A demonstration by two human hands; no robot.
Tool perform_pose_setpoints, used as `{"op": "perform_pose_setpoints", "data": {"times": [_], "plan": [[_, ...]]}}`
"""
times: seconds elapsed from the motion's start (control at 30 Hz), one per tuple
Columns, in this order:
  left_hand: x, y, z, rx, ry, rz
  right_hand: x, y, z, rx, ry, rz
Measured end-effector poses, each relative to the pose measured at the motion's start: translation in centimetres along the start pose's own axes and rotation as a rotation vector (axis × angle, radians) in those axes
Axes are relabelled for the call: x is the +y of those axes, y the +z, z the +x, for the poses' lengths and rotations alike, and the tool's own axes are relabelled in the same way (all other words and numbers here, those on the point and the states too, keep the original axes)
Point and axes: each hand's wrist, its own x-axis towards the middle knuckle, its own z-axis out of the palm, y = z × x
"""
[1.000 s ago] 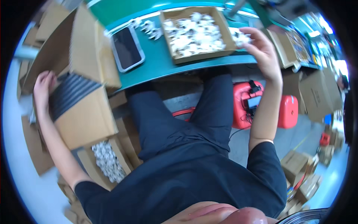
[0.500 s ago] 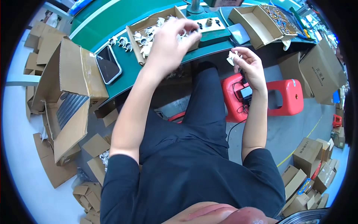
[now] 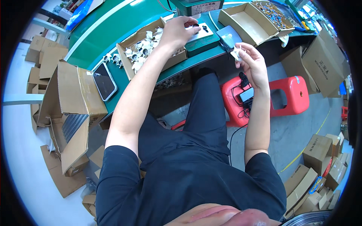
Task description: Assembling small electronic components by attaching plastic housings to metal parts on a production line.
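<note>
My left hand (image 3: 177, 34) reaches over the white top plate (image 3: 206, 32) of a green bench press base (image 3: 203, 44). Its thumb and fingers close around a small dark part at the plate, mostly hidden by the fingers. Between the thumb and fingers of my right hand (image 3: 252, 64), off the bench's front edge, is a small white bladed fan wheel (image 3: 236, 54). Beneath my left wrist, an open cardboard box (image 3: 180, 57) contains many more white fan wheels (image 3: 140, 51) with dark hubs.
A phone (image 3: 105, 82) and a few loose fan wheels (image 3: 117, 59) lie on the green bench. Right of the press are a small grey-blue box (image 3: 229, 37) and a carton of wired parts (image 3: 238, 19). A red stool (image 3: 288, 96) with cables stands below; cartons (image 3: 77, 86) flank both sides.
My left hand has gone from above the fan wheel box to the press plate, farther right. My right hand keeps its fan wheel nearly in place. The whole view has shifted slightly.
</note>
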Motion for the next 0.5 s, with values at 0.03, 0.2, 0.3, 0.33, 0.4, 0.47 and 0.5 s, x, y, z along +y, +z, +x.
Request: {"op": "perform_pose_setpoints", "data": {"times": [0.03,0.2,0.3,0.33,0.4,0.47,0.5], "plan": [[0.0,0.1,-0.2,-0.003,-0.003,-0.009,0.1,0.4,0.9,-0.005,-0.014,0.018],[0.5,-0.2,0.3,-0.055,-0.089,0.087,0.8,2.1,6.9,-0.094,-0.012,0.084],[0.0,-0.2,-2.1,0.221,0.147,0.292,1.4,3.4,10.4,-0.131,0.009,0.024],[0.2,-0.3,-2.9,0.355,0.276,0.395,1.7,3.8,11.4,-0.125,0.015,-0.051],[0.5,-1.8,-5.0,0.377,0.241,0.341,2.1,4.1,12.9,-0.115,0.023,-0.126],[1.5,-3.9,-8.0,0.396,0.193,0.287,2.2,4.3,13.8,-0.141,0.077,-0.202],[1.9,-4.8,-9.6,0.37,0.2,0.134,2.3,4.3,14.0,-0.155,0.106,-0.24]]}}
